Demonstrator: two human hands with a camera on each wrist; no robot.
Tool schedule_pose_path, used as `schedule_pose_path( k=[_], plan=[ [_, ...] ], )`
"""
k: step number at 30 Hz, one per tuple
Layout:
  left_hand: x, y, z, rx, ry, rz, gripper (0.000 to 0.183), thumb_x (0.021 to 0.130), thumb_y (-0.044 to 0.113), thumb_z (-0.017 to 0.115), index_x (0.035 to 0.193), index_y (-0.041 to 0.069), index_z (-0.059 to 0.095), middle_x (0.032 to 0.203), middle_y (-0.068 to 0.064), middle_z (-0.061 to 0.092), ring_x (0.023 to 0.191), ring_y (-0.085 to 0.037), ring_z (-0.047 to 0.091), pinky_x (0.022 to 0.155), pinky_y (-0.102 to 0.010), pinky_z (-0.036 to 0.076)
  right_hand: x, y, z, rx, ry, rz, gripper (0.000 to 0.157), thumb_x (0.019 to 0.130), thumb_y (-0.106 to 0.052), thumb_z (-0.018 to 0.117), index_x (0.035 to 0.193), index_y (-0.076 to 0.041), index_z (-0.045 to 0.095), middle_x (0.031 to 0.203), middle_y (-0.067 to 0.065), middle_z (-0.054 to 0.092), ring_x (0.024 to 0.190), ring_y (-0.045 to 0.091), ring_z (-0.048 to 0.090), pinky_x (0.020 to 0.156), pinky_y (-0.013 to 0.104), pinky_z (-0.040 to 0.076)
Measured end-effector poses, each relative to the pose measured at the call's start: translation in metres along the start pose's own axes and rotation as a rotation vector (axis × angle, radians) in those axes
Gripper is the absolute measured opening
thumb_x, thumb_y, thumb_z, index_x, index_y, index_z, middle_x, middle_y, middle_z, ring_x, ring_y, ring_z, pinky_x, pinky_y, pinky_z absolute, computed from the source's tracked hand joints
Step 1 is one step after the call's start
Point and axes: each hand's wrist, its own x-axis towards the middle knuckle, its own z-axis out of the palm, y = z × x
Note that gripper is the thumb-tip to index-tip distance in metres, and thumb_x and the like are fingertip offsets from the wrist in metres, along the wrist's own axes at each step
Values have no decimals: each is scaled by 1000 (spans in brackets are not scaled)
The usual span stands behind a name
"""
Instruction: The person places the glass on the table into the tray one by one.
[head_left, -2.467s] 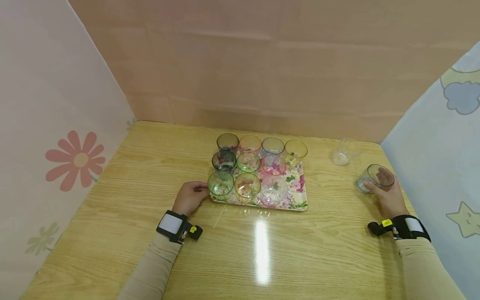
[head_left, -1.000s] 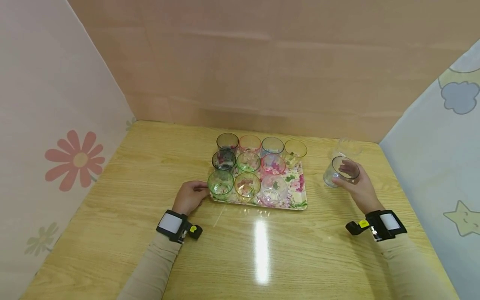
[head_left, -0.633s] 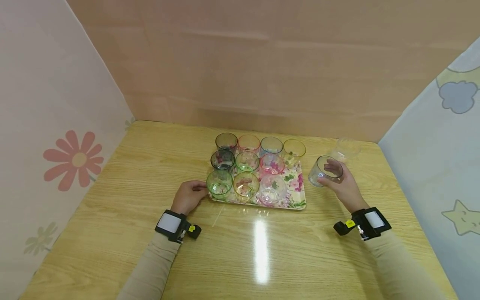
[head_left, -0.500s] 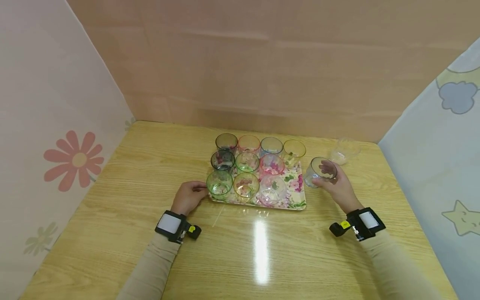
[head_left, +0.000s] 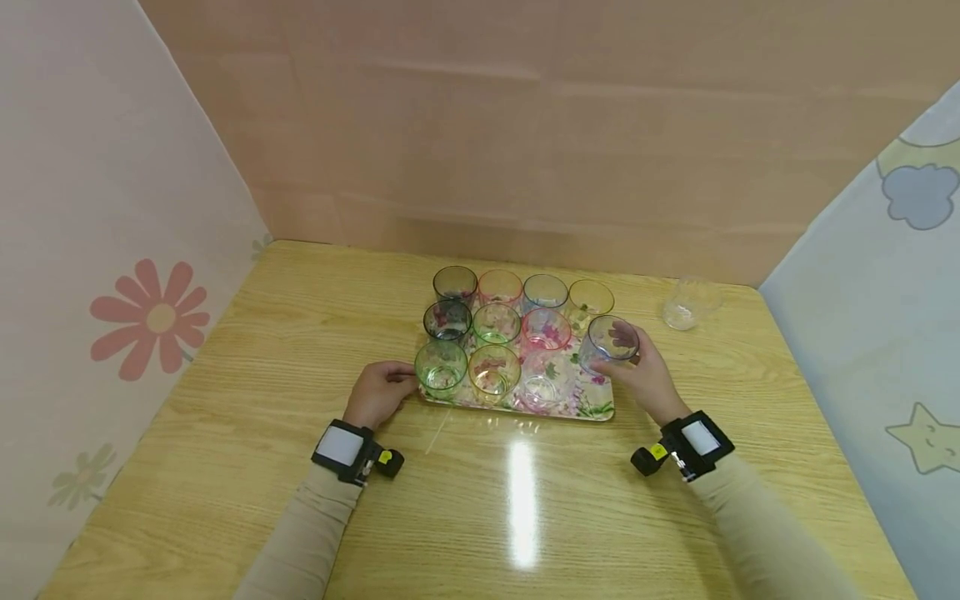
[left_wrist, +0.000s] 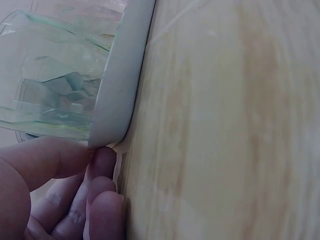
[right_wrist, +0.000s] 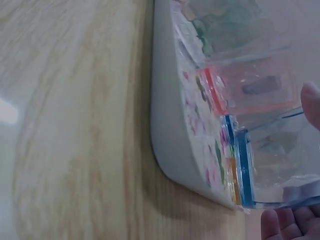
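Observation:
A floral tray [head_left: 600, 410] bears rows of tinted tumblers, among them a green tumbler [head_left: 441, 368], a yellow tumbler [head_left: 495, 373] and a clear tumbler [head_left: 547, 385]. My left hand [head_left: 378, 396] pinches the tray's near left corner between thumb and fingers, as the left wrist view shows at the tray's pale rim [left_wrist: 117, 95]. With thumb and fingers round its side, my right hand [head_left: 643, 377] holds a bluish tumbler [right_wrist: 280, 155] over the tray's right part, beside a pink tumbler [head_left: 547, 330]. Whether its base touches the tray I cannot tell.
A clear glass vessel [head_left: 686, 307] stands on the wooden table [head_left: 420, 508] at the back right. A yellow-rimmed tumbler [head_left: 591, 302] ends the back row. Behind the table rises a plain wall [head_left: 510, 150], with printed panels on both sides.
My right hand has carried the bluish tumbler leftward from the table's right side to over the tray's right part. The left hand has stayed at the tray's corner.

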Motion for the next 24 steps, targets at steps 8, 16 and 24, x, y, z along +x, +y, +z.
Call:
schedule_pose_path(
  k=[8,16,24],
  plan=[
    [0,0,0,4,-9,9,22,97,7,68,115,-3,74,100,-17,74,68,-15,63,60,-27,51,3,2,13,-7,-9,12,86,91,-15,79,157,1,26,153,24,37,132,41,43,92,20,46],
    [0,0,0,4,-7,1,22,97,7,68,115,-3,74,100,-17,74,69,-16,63,60,-27,51,6,4,18,-51,4,36,86,91,-18,79,156,3,27,153,25,39,136,40,39,105,40,42],
    [0,1,-1,21,-10,10,22,96,7,68,116,-3,74,101,-17,74,68,-15,63,60,-27,51,8,1,20,-53,-1,47,89,91,-21,80,157,2,25,151,26,39,137,42,38,111,55,36]
  ],
)
